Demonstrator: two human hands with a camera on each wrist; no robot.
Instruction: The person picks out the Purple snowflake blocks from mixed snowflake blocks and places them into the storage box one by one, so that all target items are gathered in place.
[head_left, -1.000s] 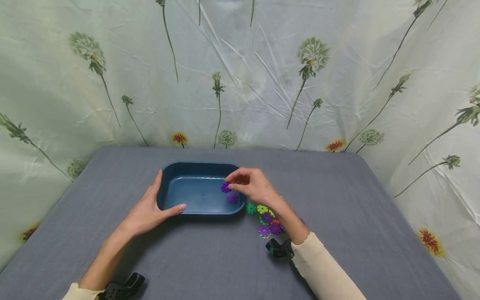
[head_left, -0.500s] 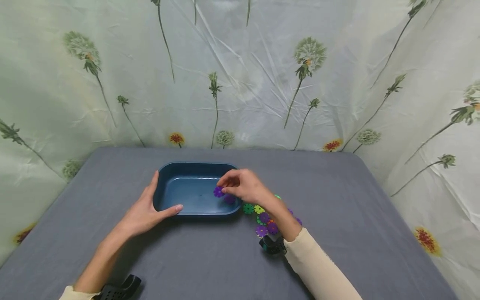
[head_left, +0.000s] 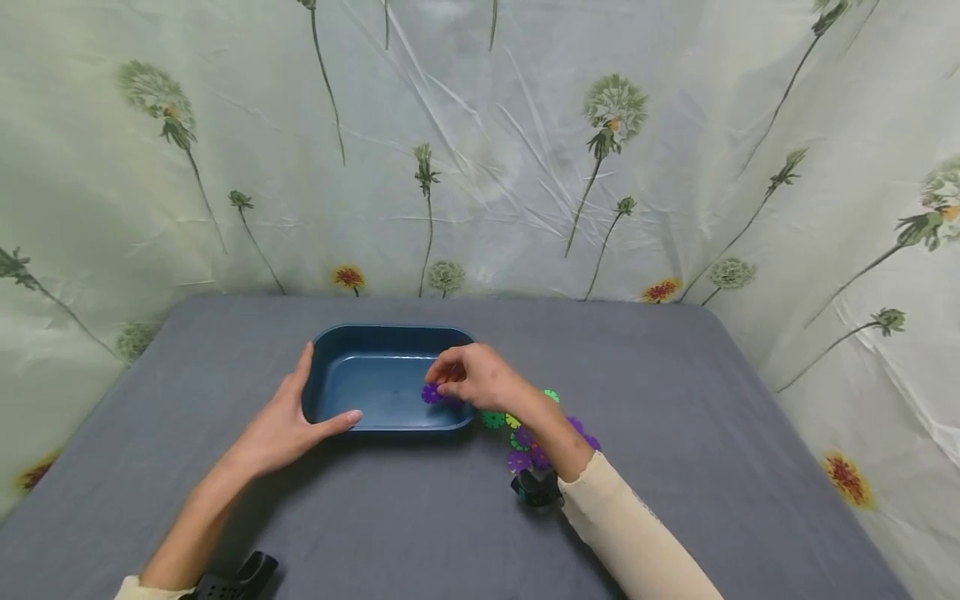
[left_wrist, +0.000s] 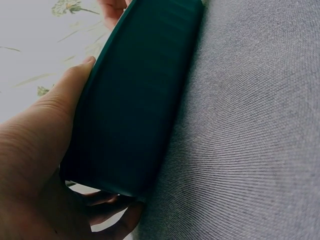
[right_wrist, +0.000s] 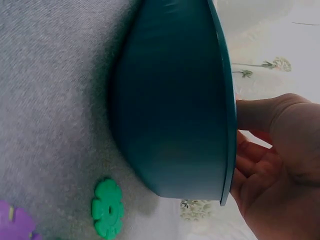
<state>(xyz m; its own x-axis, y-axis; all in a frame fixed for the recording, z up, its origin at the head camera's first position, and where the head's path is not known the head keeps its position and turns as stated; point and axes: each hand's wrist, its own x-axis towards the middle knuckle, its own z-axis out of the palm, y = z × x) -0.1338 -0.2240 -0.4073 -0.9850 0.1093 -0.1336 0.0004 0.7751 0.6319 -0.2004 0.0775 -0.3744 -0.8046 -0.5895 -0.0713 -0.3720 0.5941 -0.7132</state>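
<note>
Where right fingers end, one disc (purple) sits — pinched.

Purple disc partly behind fingers

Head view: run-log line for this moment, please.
left hand: holds blue plastic tub; right hand: pinches purple flower disc over tub; loose flower discs: on gray cloth

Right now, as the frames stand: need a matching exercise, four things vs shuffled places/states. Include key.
Things
1. left hand
2. right hand
3. green disc nearest the blue basin
4. flower-print backdrop

Places/states
A. lying on the grey cloth
B. rising beyond the cloth's far edge
C. pinching a purple disc
D. round the basin's left end, thumb at the near rim

Pairs: 1-D, 2-C, 3-A, 4-B
</note>
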